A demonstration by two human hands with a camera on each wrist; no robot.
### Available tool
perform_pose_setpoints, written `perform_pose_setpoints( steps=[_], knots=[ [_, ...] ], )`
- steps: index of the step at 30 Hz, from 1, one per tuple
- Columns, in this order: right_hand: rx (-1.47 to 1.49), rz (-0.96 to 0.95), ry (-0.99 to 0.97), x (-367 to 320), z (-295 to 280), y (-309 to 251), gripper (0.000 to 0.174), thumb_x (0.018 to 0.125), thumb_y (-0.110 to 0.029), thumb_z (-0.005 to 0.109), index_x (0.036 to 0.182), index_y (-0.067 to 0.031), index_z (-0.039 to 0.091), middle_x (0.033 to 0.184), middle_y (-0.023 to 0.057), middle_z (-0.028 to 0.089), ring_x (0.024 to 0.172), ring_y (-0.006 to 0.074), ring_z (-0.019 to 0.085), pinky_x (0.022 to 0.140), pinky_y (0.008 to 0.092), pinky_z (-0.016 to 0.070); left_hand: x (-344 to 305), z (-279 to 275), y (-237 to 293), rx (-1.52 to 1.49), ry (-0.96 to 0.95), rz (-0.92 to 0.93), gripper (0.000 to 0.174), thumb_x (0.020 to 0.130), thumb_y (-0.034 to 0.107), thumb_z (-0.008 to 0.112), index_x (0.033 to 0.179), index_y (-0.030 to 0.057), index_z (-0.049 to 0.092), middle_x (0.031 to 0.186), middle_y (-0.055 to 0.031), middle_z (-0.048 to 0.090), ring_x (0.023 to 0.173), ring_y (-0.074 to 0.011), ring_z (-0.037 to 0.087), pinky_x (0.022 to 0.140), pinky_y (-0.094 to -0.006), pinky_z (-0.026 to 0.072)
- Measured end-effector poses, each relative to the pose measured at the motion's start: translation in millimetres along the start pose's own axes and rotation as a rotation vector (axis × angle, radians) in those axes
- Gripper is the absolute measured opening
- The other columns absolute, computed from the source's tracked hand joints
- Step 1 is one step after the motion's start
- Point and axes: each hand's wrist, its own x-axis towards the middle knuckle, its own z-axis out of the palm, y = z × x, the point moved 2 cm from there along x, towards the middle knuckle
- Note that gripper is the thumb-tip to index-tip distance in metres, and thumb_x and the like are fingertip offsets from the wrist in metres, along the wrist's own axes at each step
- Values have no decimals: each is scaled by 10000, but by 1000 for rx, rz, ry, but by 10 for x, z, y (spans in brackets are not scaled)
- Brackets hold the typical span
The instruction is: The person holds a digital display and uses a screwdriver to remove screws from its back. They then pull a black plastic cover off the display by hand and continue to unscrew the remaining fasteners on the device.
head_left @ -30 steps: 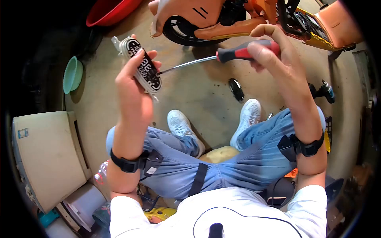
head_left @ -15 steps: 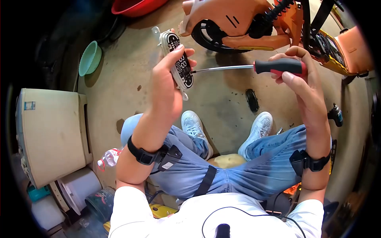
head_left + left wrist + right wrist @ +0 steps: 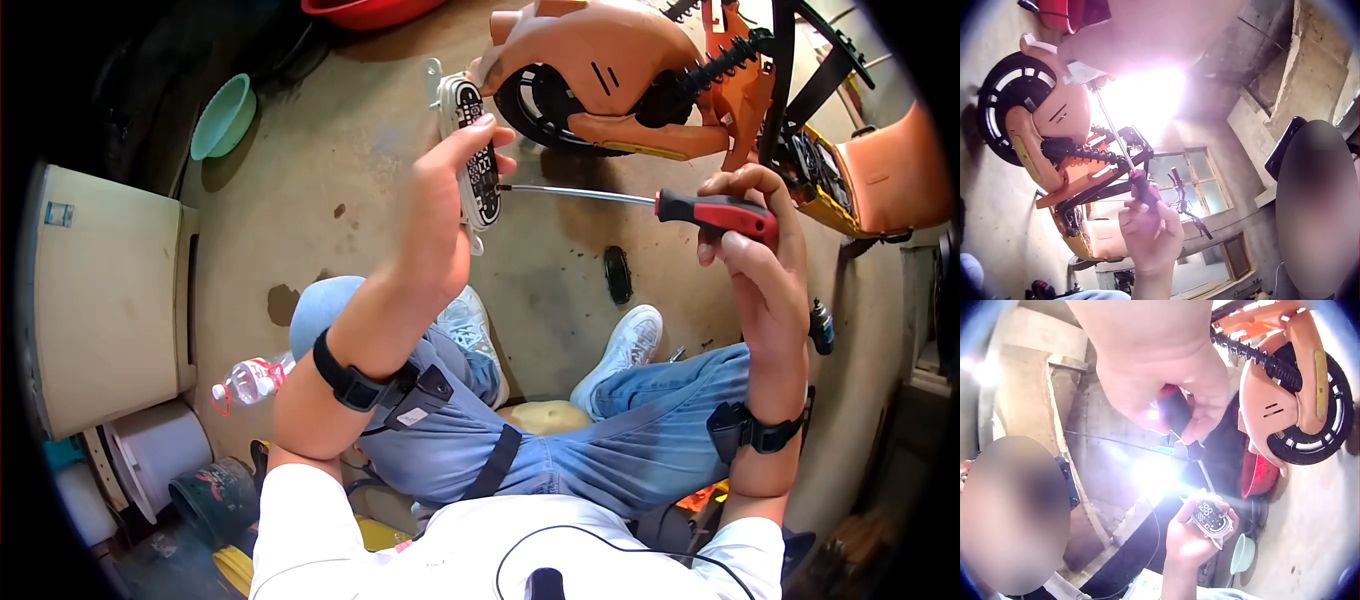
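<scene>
My left hand [image 3: 435, 200] grips an oval digital display panel [image 3: 486, 195] in the head view, its thumb over the black face. The panel has a white housing with a mounting tab at each end; lit digits show on its face [image 3: 1211, 516] in the right wrist view. My right hand [image 3: 768, 265] holds a screwdriver [image 3: 715, 212] by its red and black handle, fingers and thumb around the rear part. The long metal shaft [image 3: 590, 193] runs leftward, with its tip right at the panel's side edge. From the left wrist, the right hand [image 3: 1152, 234] appears below the shaft.
An orange electric scooter [image 3: 580, 60] with a black wheel stands ahead. A black oval part [image 3: 618, 275] and a small bottle [image 3: 821, 327] lie on the floor. Green basin [image 3: 224, 118], red basin [image 3: 370, 10], pale cabinet [image 3: 110, 290] and plastic bottle [image 3: 250, 382] are at left.
The screwdriver has swung from sloping up toward its handle to sloping slightly down, and its handle has turned. My right fingers have shifted on the handle. The head view has moved; the tip stays at the panel's edge.
</scene>
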Motion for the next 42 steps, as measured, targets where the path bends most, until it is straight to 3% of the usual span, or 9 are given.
perform_pose_setpoints(
  steps=[12, 15, 18, 21, 25, 27, 29, 32, 42],
  knots=[
    [55, -100, 90, -26, -49, 41, 309, 890, -132, 578, 1173, -27, 510, 1100, 159, 613, 889, 175, 609, 795, 300, 502, -58, 39, -11, -63, -31, -43, 521, 950, 227, 601, 1441, 154, 444, 1016, -57, 659, 851, -130, 611, 750, -262, 472],
    [74, -101, 103, -15, -55, 33, 298, 889, -121, 576, 1167, -31, 516, 1098, 152, 613, 888, 168, 605, 790, 296, 496, -18, -15, 7, -62, 15, 5, 466, 943, 231, 612, 1379, 122, 491, 1000, -57, 670, 850, -128, 616, 746, -263, 472],
    [75, -103, 126, -22, -86, 51, 286, 885, -104, 583, 1156, -19, 542, 1085, 134, 615, 893, 152, 608, 778, 278, 496, -14, -57, 51, -81, 145, 76, 298, 925, 222, 640, 1166, 55, 587, 982, -71, 700, 852, -142, 635, 742, -266, 477],
    [-39, -76, 132, -13, -59, 156, 257, 884, -81, 591, 1127, 3, 593, 1029, 109, 631, 846, 141, 624, 765, 261, 504, -3, -83, 81, -121, 112, 165, 265, 923, 220, 645, 1128, 58, 601, 998, -76, 703, 855, -148, 645, 748, -264, 481],
    [-288, 86, 74, 62, 45, 558, 189, 884, -74, 629, 1030, 35, 676, 877, 78, 679, 754, 125, 658, 722, 244, 534, -35, -61, 124, -138, 89, 149, 242, 912, 216, 655, 1093, 64, 601, 992, -85, 706, 843, -155, 653, 750, -267, 490],
    [-308, 237, 20, 154, 30, 958, 201, 898, -98, 640, 1051, 28, 675, 904, 83, 689, 777, 136, 671, 730, 243, 539, -26, -58, 85, -143, 92, 133, 242, 908, 219, 656, 1083, 60, 605, 980, -81, 709, 830, -154, 654, 736, -268, 493],
    [-279, 298, 63, 217, 48, 1386, 205, 847, -61, 678, 1023, 43, 684, 790, 69, 687, 654, 128, 664, 605, 254, 543, -33, -38, 65, -162, 47, 133, 237, 905, 218, 656, 1073, 55, 615, 966, -78, 712, 821, -153, 657, 722, -269, 497],
    [-536, 403, -8, 345, -58, 2060, 191, 880, -77, 658, 1040, 26, 671, 840, 83, 688, 686, 136, 674, 614, 244, 558, -39, -65, 45, -166, 47, 120, 240, 904, 220, 658, 1072, 52, 628, 958, -78, 714, 813, -152, 659, 720, -270, 501],
    [-359, 734, 265, 238, -239, 3139, 193, 913, -108, 615, 1061, 12, 642, 891, 124, 696, 659, 182, 691, 552, 264, 569, -131, -120, 24, -148, 33, 115, 243, 913, 233, 647, 1080, 56, 639, 971, -73, 712, 829, -155, 657, 738, -278, 504]
  ],
)
